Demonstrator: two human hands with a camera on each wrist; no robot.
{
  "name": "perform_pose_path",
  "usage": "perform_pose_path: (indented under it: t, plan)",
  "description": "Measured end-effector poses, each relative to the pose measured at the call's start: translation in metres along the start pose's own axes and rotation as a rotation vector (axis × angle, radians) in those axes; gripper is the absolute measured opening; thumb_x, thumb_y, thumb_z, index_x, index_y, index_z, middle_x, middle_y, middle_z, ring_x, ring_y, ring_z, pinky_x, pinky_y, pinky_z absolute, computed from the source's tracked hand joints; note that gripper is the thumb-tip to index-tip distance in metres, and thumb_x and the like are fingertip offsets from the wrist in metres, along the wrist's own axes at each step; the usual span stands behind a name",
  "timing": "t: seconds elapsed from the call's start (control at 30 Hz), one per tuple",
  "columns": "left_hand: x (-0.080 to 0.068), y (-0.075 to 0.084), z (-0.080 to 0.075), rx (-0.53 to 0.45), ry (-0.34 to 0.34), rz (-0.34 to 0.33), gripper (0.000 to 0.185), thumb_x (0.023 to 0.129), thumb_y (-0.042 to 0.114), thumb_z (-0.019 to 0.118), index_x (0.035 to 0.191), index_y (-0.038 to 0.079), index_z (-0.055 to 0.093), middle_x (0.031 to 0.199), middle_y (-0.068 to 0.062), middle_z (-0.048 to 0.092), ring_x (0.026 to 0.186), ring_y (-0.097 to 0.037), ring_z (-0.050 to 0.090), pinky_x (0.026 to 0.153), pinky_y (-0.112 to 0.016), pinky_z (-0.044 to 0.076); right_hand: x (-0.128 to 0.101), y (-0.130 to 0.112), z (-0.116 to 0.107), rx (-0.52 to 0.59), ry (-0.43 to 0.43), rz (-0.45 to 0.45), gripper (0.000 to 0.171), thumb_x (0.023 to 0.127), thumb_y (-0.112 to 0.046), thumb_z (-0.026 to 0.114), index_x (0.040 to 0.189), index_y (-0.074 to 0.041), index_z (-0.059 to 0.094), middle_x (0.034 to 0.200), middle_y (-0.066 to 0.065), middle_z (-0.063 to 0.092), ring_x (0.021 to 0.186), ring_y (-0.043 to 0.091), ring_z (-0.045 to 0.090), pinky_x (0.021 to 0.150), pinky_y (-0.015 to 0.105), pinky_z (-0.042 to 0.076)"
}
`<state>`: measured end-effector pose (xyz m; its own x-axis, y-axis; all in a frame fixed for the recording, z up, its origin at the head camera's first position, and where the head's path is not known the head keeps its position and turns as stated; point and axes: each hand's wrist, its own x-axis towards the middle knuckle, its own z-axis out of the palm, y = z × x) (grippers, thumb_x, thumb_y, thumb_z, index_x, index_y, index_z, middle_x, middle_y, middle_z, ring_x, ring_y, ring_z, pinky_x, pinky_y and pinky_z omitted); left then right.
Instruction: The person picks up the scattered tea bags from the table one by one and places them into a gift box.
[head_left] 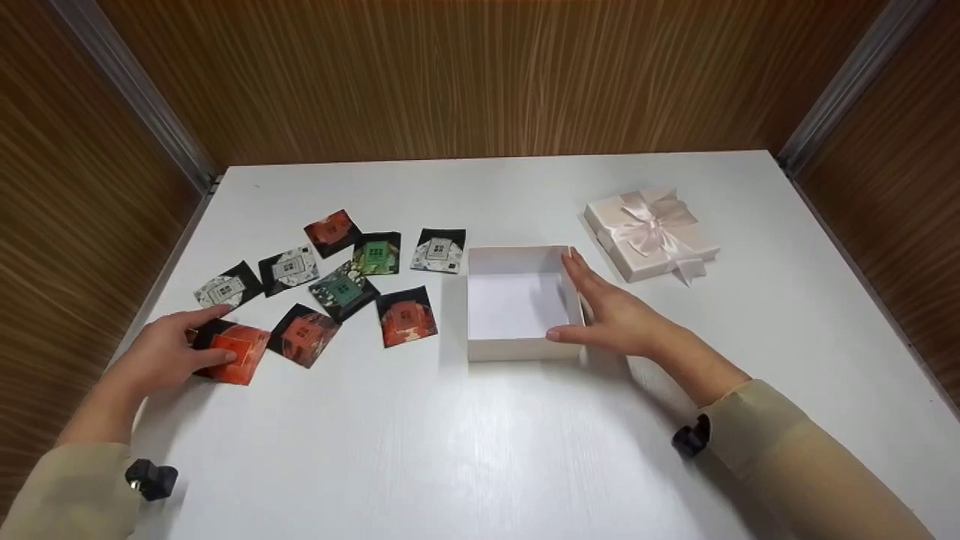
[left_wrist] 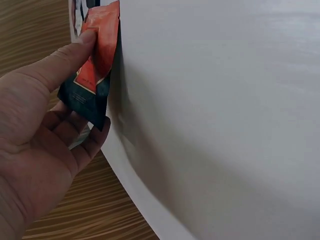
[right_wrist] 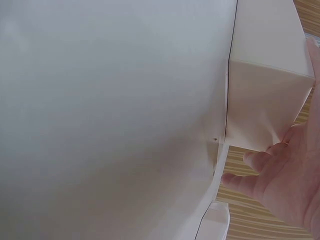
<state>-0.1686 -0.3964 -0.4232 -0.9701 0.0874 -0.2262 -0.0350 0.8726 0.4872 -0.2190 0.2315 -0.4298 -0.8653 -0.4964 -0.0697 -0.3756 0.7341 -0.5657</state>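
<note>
My left hand (head_left: pixel 169 349) pinches an orange-and-black sachet (head_left: pixel 244 351) at the left of the table. In the left wrist view the thumb lies on the face of the sachet (left_wrist: pixel 102 42) and the fingers are behind it, with the sachet tilted up. My right hand (head_left: pixel 619 315) rests against the right side of an open white box (head_left: pixel 517 350). Its thumb touches the front rim and its index finger reaches the back right corner. The right wrist view shows the fingers spread along the wall of the box (right_wrist: pixel 265 102). White inside, the box holds nothing.
Several flat sachets lie scattered left of the box, among them a red one (head_left: pixel 407 316), a green one (head_left: pixel 377 253) and a white-and-black one (head_left: pixel 438 251). A pale pink lid with a ribbon bow (head_left: pixel 652 229) sits at the back right. Wood-grain panels (head_left: pixel 510 75) enclose the table.
</note>
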Motion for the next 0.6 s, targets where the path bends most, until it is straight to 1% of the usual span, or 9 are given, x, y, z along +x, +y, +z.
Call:
perform_pose_path:
  t: [0.07, 0.13, 0.2, 0.23, 0.3, 0.4, 0.5, 0.6]
  plan:
    - [0.000, 0.001, -0.003, 0.006, 0.015, 0.009, 0.072, 0.095, 0.024, 0.082, 0.158, 0.007, 0.050, 0.132, -0.036, 0.056, 0.109, -0.044, 0.051, 0.087, -0.050, 0.051, 0.000, 0.000, -0.001, -0.003, 0.001, -0.002, 0.122, 0.088, -0.071, 0.074, 0.172, -0.025, -0.002, 0.178, 0.001, -0.004, 0.159, 0.032, 0.021, 0.125, 0.054, 0.028]
    - [-0.001, 0.003, -0.006, 0.006, 0.032, 0.028, 0.062, 0.096, 0.020, 0.080, 0.153, 0.008, 0.058, 0.121, -0.030, 0.062, 0.098, -0.036, 0.053, 0.073, -0.038, 0.048, 0.000, 0.000, -0.001, -0.007, 0.000, -0.002, 0.122, 0.088, -0.072, 0.073, 0.172, -0.024, -0.001, 0.178, 0.000, -0.004, 0.159, 0.031, 0.021, 0.125, 0.054, 0.028]
    - [-0.002, 0.004, -0.008, -0.012, 0.043, 0.045, 0.054, 0.097, 0.016, 0.078, 0.148, 0.007, 0.063, 0.115, -0.026, 0.064, 0.089, -0.030, 0.053, 0.063, -0.031, 0.043, 0.000, 0.000, -0.001, -0.014, 0.001, -0.004, 0.122, 0.089, -0.071, 0.073, 0.172, -0.024, -0.001, 0.178, 0.001, -0.004, 0.159, 0.032, 0.021, 0.124, 0.055, 0.028]
    - [-0.003, 0.006, -0.009, -0.023, 0.043, 0.049, 0.052, 0.098, 0.014, 0.077, 0.147, 0.007, 0.064, 0.116, -0.026, 0.064, 0.088, -0.028, 0.053, 0.060, -0.029, 0.043, 0.000, 0.000, -0.001, -0.016, 0.003, -0.005, 0.122, 0.089, -0.071, 0.073, 0.172, -0.023, -0.001, 0.178, 0.002, -0.004, 0.159, 0.032, 0.021, 0.124, 0.055, 0.029]
    - [-0.004, 0.009, -0.013, -0.051, 0.038, 0.050, 0.049, 0.099, 0.012, 0.074, 0.146, 0.008, 0.064, 0.120, -0.027, 0.064, 0.087, -0.027, 0.053, 0.059, -0.028, 0.043, 0.000, 0.000, 0.000, -0.019, 0.005, -0.004, 0.122, 0.089, -0.071, 0.073, 0.172, -0.023, -0.001, 0.178, 0.003, -0.003, 0.159, 0.033, 0.021, 0.124, 0.056, 0.029]
    - [-0.005, 0.015, -0.018, -0.073, 0.038, 0.053, 0.045, 0.101, 0.011, 0.071, 0.146, 0.008, 0.065, 0.130, -0.032, 0.061, 0.093, -0.030, 0.054, 0.062, -0.027, 0.045, 0.000, 0.000, 0.000, -0.020, 0.002, -0.002, 0.122, 0.089, -0.072, 0.073, 0.172, -0.024, -0.001, 0.178, 0.004, -0.002, 0.159, 0.034, 0.022, 0.124, 0.056, 0.029]
    - [-0.006, 0.022, -0.023, -0.073, 0.075, 0.089, 0.041, 0.102, 0.011, 0.070, 0.143, 0.008, 0.068, 0.134, -0.033, 0.062, 0.102, -0.033, 0.056, 0.068, -0.023, 0.047, 0.000, 0.001, 0.000, -0.021, 0.000, -0.001, 0.122, 0.088, -0.072, 0.072, 0.172, -0.024, -0.002, 0.178, 0.004, -0.003, 0.159, 0.034, 0.022, 0.124, 0.056, 0.029]
    - [-0.005, 0.032, -0.026, -0.077, 0.114, 0.123, 0.037, 0.103, 0.012, 0.070, 0.140, 0.007, 0.070, 0.134, -0.031, 0.065, 0.109, -0.035, 0.059, 0.074, -0.017, 0.046, 0.001, 0.001, 0.000, -0.021, 0.004, -0.009, 0.122, 0.089, -0.071, 0.073, 0.172, -0.022, -0.002, 0.178, 0.006, -0.003, 0.159, 0.035, 0.021, 0.124, 0.056, 0.028]
